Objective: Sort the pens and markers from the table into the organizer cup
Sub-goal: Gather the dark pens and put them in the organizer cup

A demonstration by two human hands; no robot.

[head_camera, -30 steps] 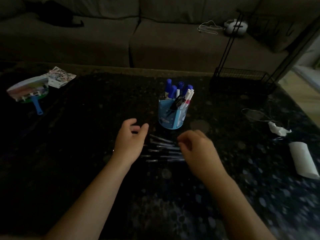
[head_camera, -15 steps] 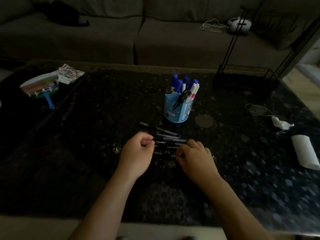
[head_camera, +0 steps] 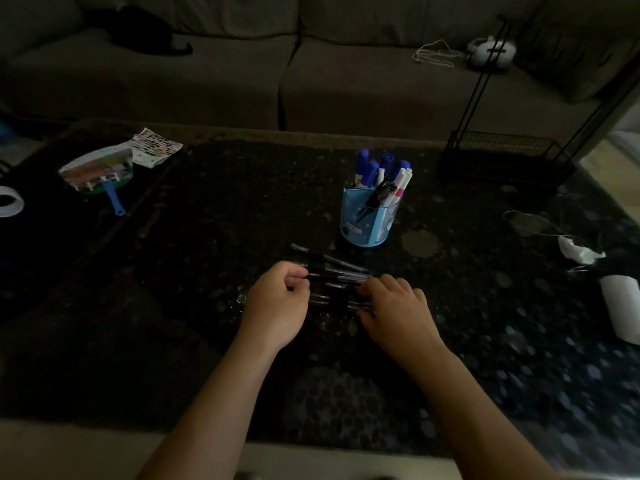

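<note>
Several dark pens point(head_camera: 337, 278) lie side by side on the black speckled table point(head_camera: 207, 258), just in front of a light blue organizer cup point(head_camera: 369, 220). The cup holds blue-capped markers point(head_camera: 369, 169), white pens and a black one. My left hand point(head_camera: 277, 303) curls its fingers around the left ends of the pens. My right hand point(head_camera: 398, 306) rests on their right ends, fingers bent over them. One pen point(head_camera: 325, 258) lies apart, angled, between the bundle and the cup.
A hand fan with a blue handle point(head_camera: 100, 174) and a printed packet point(head_camera: 156, 147) lie at the far left, a tape roll point(head_camera: 8, 202) at the left edge. A black wire rack point(head_camera: 502, 150) stands back right. Crumpled tissue point(head_camera: 578, 252) and a white roll point(head_camera: 623, 306) lie right.
Both hands came down from above the pens and closed in on the two ends of the bundle, pushing the pens together. The view pulled back slightly.
</note>
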